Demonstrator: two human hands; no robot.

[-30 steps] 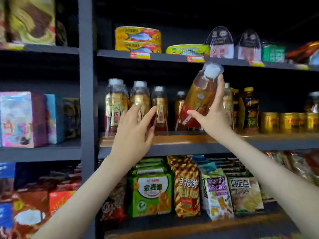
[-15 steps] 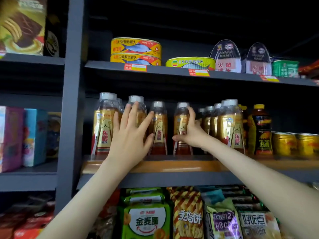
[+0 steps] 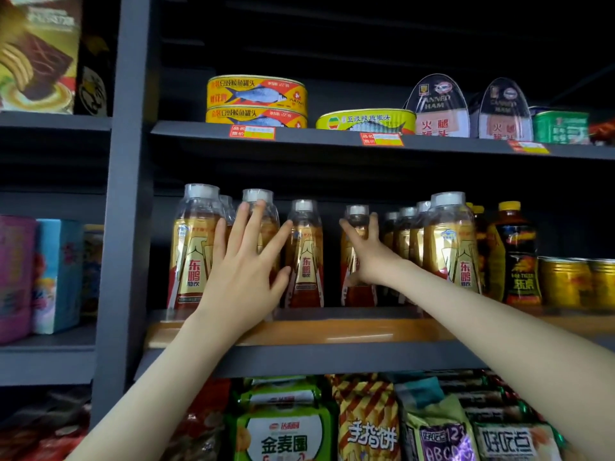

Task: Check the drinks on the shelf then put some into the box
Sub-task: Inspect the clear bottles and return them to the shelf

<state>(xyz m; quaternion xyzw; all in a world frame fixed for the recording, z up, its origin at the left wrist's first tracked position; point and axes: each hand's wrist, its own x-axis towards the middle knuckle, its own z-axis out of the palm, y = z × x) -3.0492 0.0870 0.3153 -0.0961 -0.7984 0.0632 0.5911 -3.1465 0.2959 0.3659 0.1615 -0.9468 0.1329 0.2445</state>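
Reaching up w/ both arms, the person works the middle shelf (image 3: 332, 331), where the drinks stand upright in a row: clear bottles of amber liquid w/ gold labels and white caps. L hand (image 3: 244, 274) is open, fingers straight and spread, lying flat on the front of the 2nd bottle (image 3: 270, 227); fingertips reach its neck just under the cap, thumb stretches toward the 3rd bottle (image 3: 304, 257). The 1st bottle (image 3: 191, 254) stands just beside the upright post. R hand (image 3: 371, 261) covers the label of the 4th bottle (image 3: 356, 216), thumb up its left side, one finger up its right; the other fingers are hidden, so can't tell if it's really gripped or only touched. Further right: more of the same bottles packed close, a big one (image 3: 451, 247) in front, then a dark bottle w/ yellow cap (image 3: 515, 254) and gold cans (image 3: 565, 282). Shelf above has fish tins (image 3: 256, 98) and ham tins (image 3: 439, 108); snack bags (image 3: 283, 434) sit below.
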